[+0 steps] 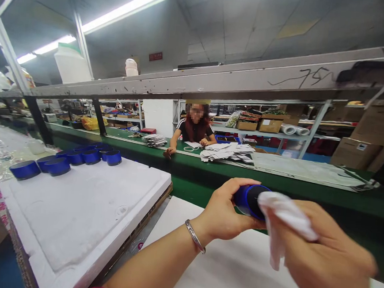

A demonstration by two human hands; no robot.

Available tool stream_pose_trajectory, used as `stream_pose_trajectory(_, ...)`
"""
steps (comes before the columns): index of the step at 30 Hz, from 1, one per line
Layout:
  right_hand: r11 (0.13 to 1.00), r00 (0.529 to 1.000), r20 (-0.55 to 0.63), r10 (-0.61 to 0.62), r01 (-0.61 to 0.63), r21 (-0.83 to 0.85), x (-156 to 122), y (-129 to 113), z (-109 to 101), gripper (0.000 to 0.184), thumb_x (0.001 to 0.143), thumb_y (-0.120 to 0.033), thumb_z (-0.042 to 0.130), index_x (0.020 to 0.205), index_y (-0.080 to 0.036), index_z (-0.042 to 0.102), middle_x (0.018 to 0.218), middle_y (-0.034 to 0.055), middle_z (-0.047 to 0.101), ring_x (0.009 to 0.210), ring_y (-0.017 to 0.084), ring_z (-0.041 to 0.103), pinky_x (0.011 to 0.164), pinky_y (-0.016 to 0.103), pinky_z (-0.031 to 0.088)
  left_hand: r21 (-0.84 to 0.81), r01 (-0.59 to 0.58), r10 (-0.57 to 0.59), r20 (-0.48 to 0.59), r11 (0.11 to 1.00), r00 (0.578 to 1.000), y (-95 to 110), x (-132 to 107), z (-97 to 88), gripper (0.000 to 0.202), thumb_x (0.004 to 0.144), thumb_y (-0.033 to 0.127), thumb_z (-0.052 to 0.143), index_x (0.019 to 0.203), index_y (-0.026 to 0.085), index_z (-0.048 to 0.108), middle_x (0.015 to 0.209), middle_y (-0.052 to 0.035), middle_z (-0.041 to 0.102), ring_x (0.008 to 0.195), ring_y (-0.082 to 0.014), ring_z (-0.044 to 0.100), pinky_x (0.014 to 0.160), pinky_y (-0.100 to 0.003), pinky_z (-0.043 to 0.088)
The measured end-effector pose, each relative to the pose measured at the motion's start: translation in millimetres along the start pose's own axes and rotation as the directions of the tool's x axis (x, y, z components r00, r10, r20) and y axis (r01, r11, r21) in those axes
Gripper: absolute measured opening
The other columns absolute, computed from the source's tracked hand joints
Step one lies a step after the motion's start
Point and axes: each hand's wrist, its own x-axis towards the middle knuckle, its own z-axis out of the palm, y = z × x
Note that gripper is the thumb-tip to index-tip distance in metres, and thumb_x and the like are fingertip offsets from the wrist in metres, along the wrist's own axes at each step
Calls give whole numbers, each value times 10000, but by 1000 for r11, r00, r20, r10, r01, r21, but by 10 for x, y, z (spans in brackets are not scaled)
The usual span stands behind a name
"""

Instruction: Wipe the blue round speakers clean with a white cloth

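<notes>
The left hand grips a small blue round speaker and lifts it above the white table — that way the right hand can reach its face. The right hand pinches a white cloth and presses it on the speaker. More blue speakers sit in a row on the foam board — near, but apart.
</notes>
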Motion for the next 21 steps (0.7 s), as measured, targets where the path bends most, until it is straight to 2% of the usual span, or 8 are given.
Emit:
stream_pose_trajectory(2, 951, 955, 65, -290, 296, -95, -33, 54, 34, 203, 1008, -422, 747, 911, -255, 812, 942, 61, 742, 808, 232, 662, 777, 359, 562, 78, -63, 65, -22, 995, 998, 7, -26, 9, 749, 662, 252, 1110, 1350, 243, 813, 1411, -102, 757, 1319, -349, 713, 1283, -521, 543)
stream_pose_trajectory(3, 928, 935, 52, -352, 356, -111, -34, 78, 55, 193, 1030, -378, 715, 906, -255, 799, 947, 58, 741, 815, 231, 671, 783, 355, 557, 120, -95, 99, -26, 988, 995, 12, -39, 17, 705, 690, 231, 1077, 1346, 249, 820, 1423, -101, 760, 1325, -351, 714, 1279, -516, 550)
stream_pose_trajectory(7, 956, 965, -63, -253, 240, -171, -20, 125, 92, 226, 1059, -400, 748, 897, -246, 784, 947, 50, 756, 850, 250, 709, 799, 364, 537, 194, -152, 153, 8, 969, 988, 31, -73, 49, 634, 715, 201, 1020, 1320, 257, 840, 1414, -97, 788, 1339, -356, 720, 1254, -498, 580)
stream_pose_trajectory(9, 941, 958, -33, -284, 272, -203, -32, 132, 74, 208, 1066, -381, 742, 917, -242, 786, 951, 49, 757, 853, 253, 710, 791, 364, 532, 208, -156, 157, 12, 966, 988, 35, -79, 55, 620, 722, 191, 991, 1321, 246, 840, 1414, -102, 795, 1336, -353, 727, 1252, -492, 582)
stream_pose_trajectory(12, 886, 910, 89, -406, 416, -207, -51, 152, 48, 193, 1088, -297, 654, 963, -244, 792, 978, 47, 759, 831, 236, 696, 738, 343, 521, 244, -165, 175, -22, 956, 984, 29, -82, 51, 574, 759, 166, 908, 1325, 234, 838, 1420, -107, 796, 1328, -345, 735, 1244, -484, 586)
stream_pose_trajectory(14, 890, 914, 88, -395, 405, -211, -37, 171, 46, 196, 1086, -297, 662, 958, -242, 801, 973, 49, 762, 832, 237, 705, 735, 340, 526, 264, -155, 165, -17, 952, 986, 15, -84, 53, 589, 742, 162, 912, 1322, 240, 841, 1405, -104, 801, 1321, -351, 736, 1235, -485, 592)
stream_pose_trajectory(17, 912, 935, -1, -354, 345, -224, 7, 184, 50, 245, 1077, -368, 713, 887, -237, 796, 914, 59, 751, 817, 251, 712, 744, 354, 538, 265, -105, 105, 12, 958, 994, -12, -89, 73, 670, 678, 170, 983, 1329, 249, 844, 1376, -102, 803, 1300, -364, 740, 1217, -490, 605)
stream_pose_trajectory(21, 903, 927, 85, -365, 375, -210, 25, 175, 33, 242, 1075, -350, 662, 926, -253, 827, 959, 58, 779, 828, 251, 711, 717, 355, 515, 232, -72, 82, -38, 970, 996, -30, -95, 102, 654, 693, 184, 988, 1330, 246, 852, 1400, -105, 791, 1276, -355, 743, 1228, -490, 597)
